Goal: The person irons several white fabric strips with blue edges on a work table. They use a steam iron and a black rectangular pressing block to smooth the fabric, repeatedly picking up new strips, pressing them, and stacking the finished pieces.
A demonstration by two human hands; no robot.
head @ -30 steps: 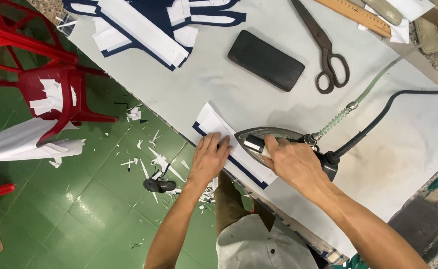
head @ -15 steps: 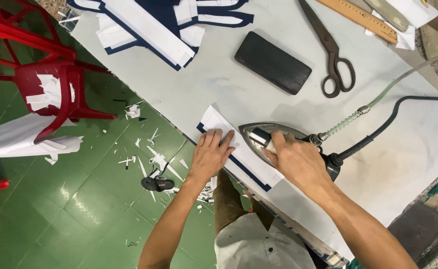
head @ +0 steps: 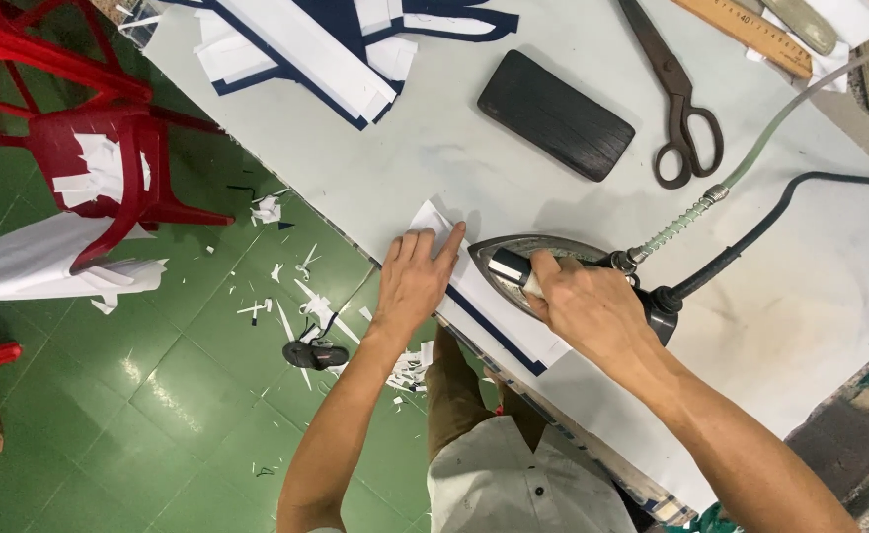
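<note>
My right hand [head: 585, 306] grips the handle of a steam iron [head: 533, 264] that rests flat on a white fabric strip with a navy edge [head: 499, 316], near the front edge of the white table [head: 415, 168]. Flat on the strip's left end lies my left hand [head: 417, 279], fingers spread, fingertips just left of the iron's nose. A black cord [head: 770, 222] and a pale green hose [head: 750, 148] run from the iron's back toward the right.
A black rectangular block [head: 556, 115], large scissors [head: 679, 94] and a wooden ruler [head: 746, 35] lie at the back. A pile of white and navy cut pieces [head: 316, 49] sits back left. Red plastic chairs [head: 89, 148] and scraps stand on the green floor left.
My left hand has slid further toward the strip's left end, covering its corner. The iron and my right hand have stayed on the strip; the view has shifted slightly.
</note>
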